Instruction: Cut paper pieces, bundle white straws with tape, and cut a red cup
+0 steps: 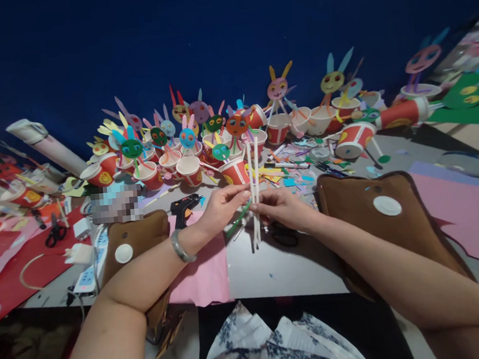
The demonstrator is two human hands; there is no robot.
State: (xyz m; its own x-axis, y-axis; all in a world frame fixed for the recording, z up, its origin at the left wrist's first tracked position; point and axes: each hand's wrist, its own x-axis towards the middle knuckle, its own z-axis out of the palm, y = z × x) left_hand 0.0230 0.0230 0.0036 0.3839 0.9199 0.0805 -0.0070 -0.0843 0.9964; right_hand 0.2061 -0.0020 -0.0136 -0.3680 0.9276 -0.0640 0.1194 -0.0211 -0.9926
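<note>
Here both the left hand (220, 206) and right hand (277, 207) pinch white straws (254, 189), upright, ends up.

The bench (272, 266) carries rows of paper cups (190, 170) along its far edge. A glue gun (185, 206) lies mid-bench. Scissors (55, 232) and red paper (16, 266) occupy the left end; pink paper (473, 215) covers the right end.

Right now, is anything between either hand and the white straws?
Nothing visible. The left hand and right hand both pinch the white straws directly, held upright above the table; a green strip sits between the hands beside them.
</note>
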